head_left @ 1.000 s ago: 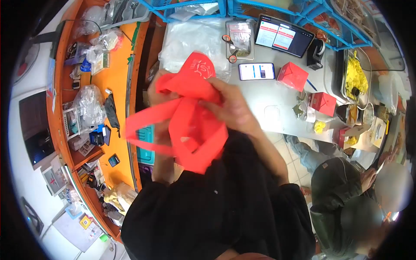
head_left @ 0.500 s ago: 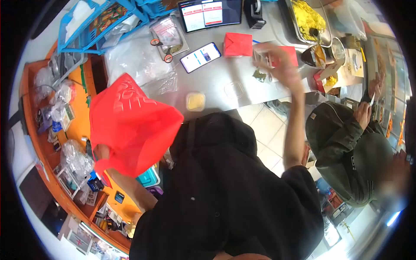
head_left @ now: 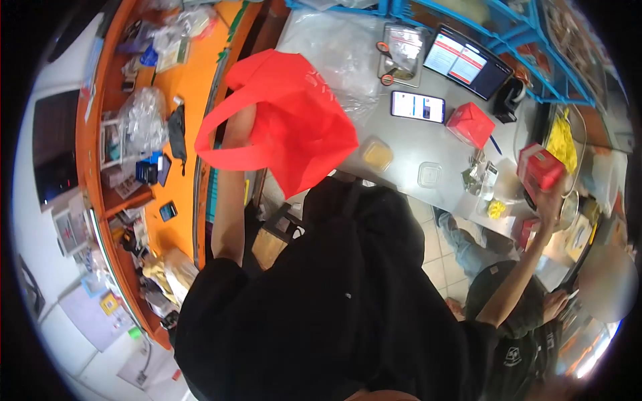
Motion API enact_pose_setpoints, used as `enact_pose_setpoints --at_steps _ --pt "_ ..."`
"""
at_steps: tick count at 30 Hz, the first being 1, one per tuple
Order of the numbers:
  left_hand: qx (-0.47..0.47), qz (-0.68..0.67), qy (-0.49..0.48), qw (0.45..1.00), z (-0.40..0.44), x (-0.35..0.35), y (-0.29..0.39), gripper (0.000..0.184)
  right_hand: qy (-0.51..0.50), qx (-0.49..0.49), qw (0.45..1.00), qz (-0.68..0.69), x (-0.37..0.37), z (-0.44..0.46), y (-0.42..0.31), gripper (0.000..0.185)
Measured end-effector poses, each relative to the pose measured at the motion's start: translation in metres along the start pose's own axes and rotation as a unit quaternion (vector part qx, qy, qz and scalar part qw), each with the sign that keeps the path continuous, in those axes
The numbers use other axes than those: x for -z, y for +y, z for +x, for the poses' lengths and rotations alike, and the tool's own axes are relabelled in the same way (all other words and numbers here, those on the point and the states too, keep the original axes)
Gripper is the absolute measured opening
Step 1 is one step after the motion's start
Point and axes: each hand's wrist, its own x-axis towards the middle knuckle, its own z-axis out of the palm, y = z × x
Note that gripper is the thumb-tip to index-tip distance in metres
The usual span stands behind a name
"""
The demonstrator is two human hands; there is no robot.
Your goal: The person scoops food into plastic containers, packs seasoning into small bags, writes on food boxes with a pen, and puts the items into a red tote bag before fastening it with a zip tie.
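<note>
A red non-woven tote bag (head_left: 304, 127) hangs in the air on my left side, mouth gaping and handle loop towards me. My left hand (head_left: 241, 123) reaches through the loop and grips the bag; its fingers are hidden by the cloth. At the right, my outstretched right hand (head_left: 550, 204) is closed around a red box (head_left: 540, 167), raised over the counter. Another red box (head_left: 471, 125) stands on the steel counter (head_left: 408, 144) beside a phone (head_left: 417, 107). Small clear-lidded tubs, one with yellowish contents (head_left: 378, 154) and one pale (head_left: 429, 175), sit near the counter's front edge.
A tablet (head_left: 468, 61), a tape dispenser (head_left: 510, 100) and blue crates (head_left: 555, 73) line the back. Plastic bags (head_left: 334, 57) and orange-handled scissors (head_left: 384, 63) lie at left. A co-worker in dark clothing (head_left: 515, 294) is close on the right. An orange shelf unit (head_left: 190, 80) runs along the left.
My right hand has picked up a red box and lifted it to the right. My left hand has tilted the bag, its mouth now towards me. The camera view has turned.
</note>
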Motion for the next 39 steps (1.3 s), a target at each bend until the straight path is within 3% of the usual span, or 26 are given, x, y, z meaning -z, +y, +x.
enact_pose_setpoints --at_steps 1,3,6,9,13,14,15,18,19,22,24,27,29,31,33,34,36,38,39 --pt "-0.002 -0.005 -0.010 1.000 0.002 -0.004 -0.002 0.039 -0.008 -0.086 0.995 0.047 0.016 0.008 -0.063 0.086" --pt "-0.009 -0.015 -0.032 0.999 0.004 -0.012 -0.002 0.040 -0.024 -0.080 0.993 0.085 0.031 0.017 -0.167 0.088" --pt "-0.032 -0.023 -0.068 0.997 0.007 -0.024 -0.003 0.041 -0.040 -0.051 0.987 0.145 0.009 0.009 -0.253 0.083" --pt "-0.062 -0.032 -0.126 0.990 0.008 -0.036 -0.003 0.042 -0.077 0.052 0.969 0.230 -0.068 0.007 -0.336 0.076" --pt "0.011 -0.038 -0.248 0.968 0.006 -0.010 0.047 0.042 -0.025 0.235 0.944 0.231 -0.182 0.001 -0.421 0.065" --pt "0.038 -0.035 -0.277 0.960 0.005 -0.002 0.057 0.041 0.009 0.254 0.943 0.217 -0.202 0.001 -0.432 0.063" --pt "-0.035 -0.012 -0.264 0.964 0.000 0.004 0.042 0.041 0.036 0.254 0.943 0.213 -0.219 0.003 -0.437 0.060" --pt "0.080 0.048 -0.263 0.960 -0.021 0.015 0.064 0.038 0.043 0.170 0.931 0.320 -0.252 0.013 -0.433 0.053" --pt "0.068 0.019 -0.218 0.973 -0.028 0.013 0.050 0.037 0.035 0.131 0.916 0.377 -0.262 0.016 -0.431 0.050" --pt "0.259 0.085 -0.184 0.944 -0.043 -0.003 0.031 0.043 0.043 0.084 0.889 0.449 -0.278 0.020 -0.424 0.044" --pt "0.165 -0.249 -0.198 0.934 -0.089 -0.029 0.013 0.039 -0.017 0.031 0.887 0.461 -0.295 0.012 -0.405 0.042" --pt "0.222 -0.302 -0.253 0.892 -0.130 -0.013 0.044 0.045 -0.173 -0.048 0.863 0.472 -0.315 -0.027 -0.372 0.039" --pt "0.291 -0.228 -0.272 0.888 -0.130 0.015 0.052 0.045 -0.255 -0.064 0.846 0.463 -0.321 -0.050 -0.363 0.038" --pt "0.317 -0.060 -0.359 0.876 -0.105 0.066 0.049 0.047 -0.308 -0.044 0.836 0.451 -0.326 -0.061 -0.373 0.036" --pt "0.245 0.096 -0.295 0.918 -0.101 0.073 0.042 0.048 -0.343 -0.007 0.838 0.424 -0.335 -0.067 -0.390 0.035" --pt "0.156 0.166 -0.185 0.956 -0.103 0.057 0.030 0.049 -0.355 0.014 0.841 0.408 -0.341 -0.069 -0.399 0.034" --pt "0.095 0.181 -0.118 0.972 -0.107 0.041 0.006 0.050 -0.377 0.051 0.853 0.357 -0.353 -0.077 -0.414 0.033" --pt "0.157 0.074 -0.217 0.961 -0.107 0.032 -0.021 0.052 -0.389 0.083 0.867 0.301 -0.358 -0.082 -0.420 0.032" --pt "0.180 0.071 -0.221 0.956 -0.115 0.045 -0.036 0.043 -0.393 0.093 0.873 0.275 -0.360 -0.083 -0.421 0.032"
